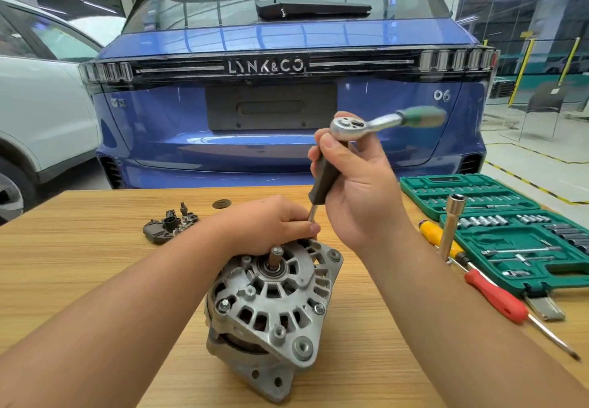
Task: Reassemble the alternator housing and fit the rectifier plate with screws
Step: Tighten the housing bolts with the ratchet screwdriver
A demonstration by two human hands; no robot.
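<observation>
**Ratchet and extension set on a far housing bolt**

The silver cast-aluminium alternator housing (271,308) stands near the front middle of the pale wooden table (79,248), shaft end up, with 3 through-bolt heads visible around its vented face. The left hand (271,225) rests on the far rim of the housing, its fingers curled round the thin steel shaft of the dark-handled extension driver (325,181); this grip likely steadies the housing and keeps the tip centred on a bolt at the far edge, though the tip itself is hidden behind the fingers. The right hand (353,184) wraps the driver's dark handle, thumb up against the chrome ratchet head (345,127), whose green grip is blurred and swings out to the right.

The dark rectifier plate (170,225) lies well apart on the table to the left, not yet fitted, which suggests the housing bolts come first. On the right sit the open green socket case (497,232), a red-handled screwdriver (497,299) and a yellow-handled screwdriver (436,235), close at hand.
</observation>
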